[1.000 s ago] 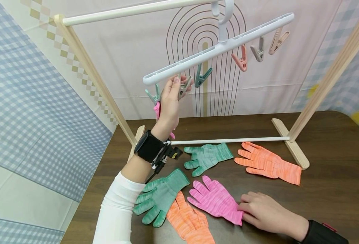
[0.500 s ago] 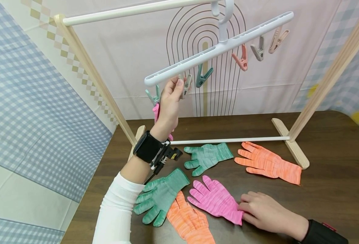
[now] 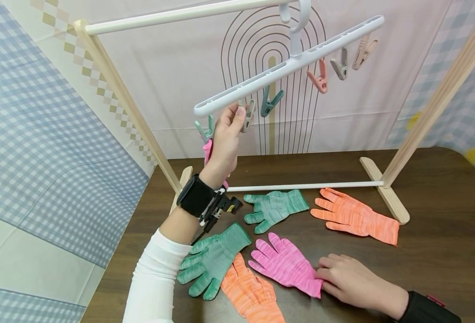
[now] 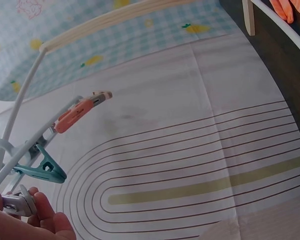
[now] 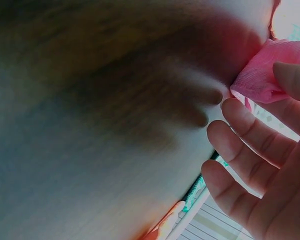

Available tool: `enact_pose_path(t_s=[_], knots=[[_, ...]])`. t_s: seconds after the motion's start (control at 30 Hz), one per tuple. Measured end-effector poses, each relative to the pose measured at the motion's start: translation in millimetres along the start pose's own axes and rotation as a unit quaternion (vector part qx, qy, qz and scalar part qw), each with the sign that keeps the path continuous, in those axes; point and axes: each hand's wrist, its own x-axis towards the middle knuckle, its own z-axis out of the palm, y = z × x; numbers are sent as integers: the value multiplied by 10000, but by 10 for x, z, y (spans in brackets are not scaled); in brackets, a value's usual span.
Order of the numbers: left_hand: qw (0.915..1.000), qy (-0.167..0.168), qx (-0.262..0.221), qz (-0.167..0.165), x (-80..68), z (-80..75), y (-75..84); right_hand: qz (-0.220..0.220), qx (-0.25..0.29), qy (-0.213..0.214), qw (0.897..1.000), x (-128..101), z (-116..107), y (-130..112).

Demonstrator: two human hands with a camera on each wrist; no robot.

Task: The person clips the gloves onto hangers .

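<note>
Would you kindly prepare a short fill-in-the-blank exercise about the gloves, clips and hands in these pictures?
The left hand holds a clip hanging from a ____ hanger.
The right hand pinches the cuff of a ____ glove.
On the brown table lie ____ orange gloves.
In the head view, the farther orange glove lies beside the ____ foot of the rack.

Missing words: white; pink; two; right.

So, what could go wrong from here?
Pulling on the grey clip, pinched by the left fingers, might swing the hanger, since it hangs by a hook. The pink glove could slip, as the right fingers hold just its cuff edge. And the left wrist might brush the hanging glove, partly hidden behind it.
</note>
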Motion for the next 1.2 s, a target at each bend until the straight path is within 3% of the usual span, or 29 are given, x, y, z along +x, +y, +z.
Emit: enact_pose_path(t_s=[0.73, 1.0, 1.2], knots=[[10000, -37, -52, 15, -30, 19, -32, 125, 91, -56, 9999, 1, -15, 8], [10000, -55, -60, 11, -39, 21, -28, 135, 204, 399, 9989, 45, -67, 14], [10000, -57, -46, -3, -47, 20, -25, 155, 15, 1175, 9930, 106, -140, 31]])
